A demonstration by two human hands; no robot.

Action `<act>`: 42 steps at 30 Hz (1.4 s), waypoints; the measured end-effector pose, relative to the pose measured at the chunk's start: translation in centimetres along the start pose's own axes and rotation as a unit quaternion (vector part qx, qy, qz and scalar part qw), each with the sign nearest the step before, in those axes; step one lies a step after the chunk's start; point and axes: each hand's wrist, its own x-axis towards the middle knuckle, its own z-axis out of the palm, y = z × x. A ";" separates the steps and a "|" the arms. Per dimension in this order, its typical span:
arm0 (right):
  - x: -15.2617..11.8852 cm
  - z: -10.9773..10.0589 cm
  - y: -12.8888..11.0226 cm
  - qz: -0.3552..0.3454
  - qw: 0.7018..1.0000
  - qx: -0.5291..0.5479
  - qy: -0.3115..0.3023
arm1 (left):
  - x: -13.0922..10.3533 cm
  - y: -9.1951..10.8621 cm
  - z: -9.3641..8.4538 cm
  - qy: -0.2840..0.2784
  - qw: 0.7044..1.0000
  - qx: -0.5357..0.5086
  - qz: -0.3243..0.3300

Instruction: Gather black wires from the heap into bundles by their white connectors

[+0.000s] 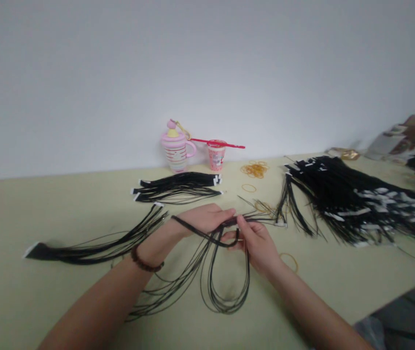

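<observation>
A bundle of thin black cords [229, 307] hangs in a loop between my hands over the table. My left hand [205, 218] pinches the bundle near its middle, with some strands running across the back of the wrist. Facing it, my right hand [260, 243] grips the same cords between thumb and fingers, and loose ends stick out to the right. Under my left forearm lies another black cord bundle [94, 253] with white tips. Just beyond my hands are some gathered bundles [181, 181], laid side by side.
A large heap of black cords [342, 194] with white tips covers the right side. Yellow rubber bands [254, 169] lie in a pile, with a single band [249, 187] nearer. A striped mug [176, 151] and a pink cup [216, 158] stand by the wall. Boxes [407, 138] sit far right.
</observation>
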 end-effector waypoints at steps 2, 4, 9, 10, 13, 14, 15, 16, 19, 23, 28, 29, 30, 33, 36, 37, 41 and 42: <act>0.0 -0.2 -0.4 -0.028 0.999 -0.031 0.004 | 0.1 -0.1 -0.3 -0.138 0.988 -0.003 -0.071; 0.2 -0.3 -1.2 -0.048 0.997 -0.061 -0.007 | 0.2 -0.1 -0.6 -0.209 0.970 -0.020 -0.122; 1.6 1.3 -4.3 -0.122 0.985 -0.116 -0.048 | 0.3 2.4 -2.2 -0.157 0.975 -0.080 -0.134; 2.0 2.0 -5.0 -0.147 0.981 -0.117 -0.053 | 0.1 3.2 -2.6 -0.139 0.976 -0.098 -0.135; 3.3 4.6 -6.5 -0.217 0.968 -0.102 -0.071 | -0.5 5.7 -4.2 -0.104 0.981 -0.118 -0.110; 3.6 5.7 -6.9 -0.236 0.964 -0.096 -0.078 | -0.7 6.3 -4.7 -0.095 0.984 -0.116 -0.099; 3.8 6.7 -7.2 -0.251 0.960 -0.088 -0.083 | -0.9 6.8 -5.1 -0.090 0.985 -0.114 -0.089; 4.0 7.6 -7.4 -0.261 0.958 -0.079 -0.085 | -1.0 7.2 -5.6 -0.086 0.987 -0.109 -0.079; 4.2 10.0 -7.4 -0.262 0.959 -0.051 -0.092 | -1.0 7.5 -6.6 -0.101 0.989 -0.090 -0.060; 4.3 11.3 -6.6 -0.233 0.965 -0.062 -0.098 | -0.8 6.8 -7.6 -0.084 0.987 -0.116 -0.073; 4.1 11.1 -6.5 -0.235 0.964 -0.090 -0.090 | -0.6 6.3 -7.8 -0.071 0.991 -0.088 -0.068; 4.0 11.0 -6.6 -0.228 0.965 -0.091 -0.093 | -0.5 6.2 -7.7 -0.081 0.991 -0.079 -0.072; 4.0 10.9 -6.7 -0.221 0.966 -0.093 -0.096 | -0.3 6.1 -7.6 -0.091 0.990 -0.072 -0.075; 4.3 10.5 -6.9 -0.205 0.967 -0.103 -0.112 | 0.1 5.8 -7.0 -0.124 0.988 -0.059 -0.074; 5.2 9.7 -7.1 -0.221 0.956 -0.164 -0.102 | 0.6 5.3 -6.4 -0.122 0.984 -0.098 -0.081; 5.6 9.4 -7.2 -0.241 0.943 -0.209 -0.090 | 0.7 5.2 -6.2 -0.112 0.983 -0.121 -0.085; 6.4 8.0 -8.4 -0.329 0.868 -0.365 -0.068 | 0.9 5.0 -5.8 -0.052 0.981 -0.160 -0.091; 6.3 7.6 -8.9 -0.352 0.850 -0.385 -0.070 | 0.9 5.0 -5.8 -0.040 0.983 -0.156 -0.089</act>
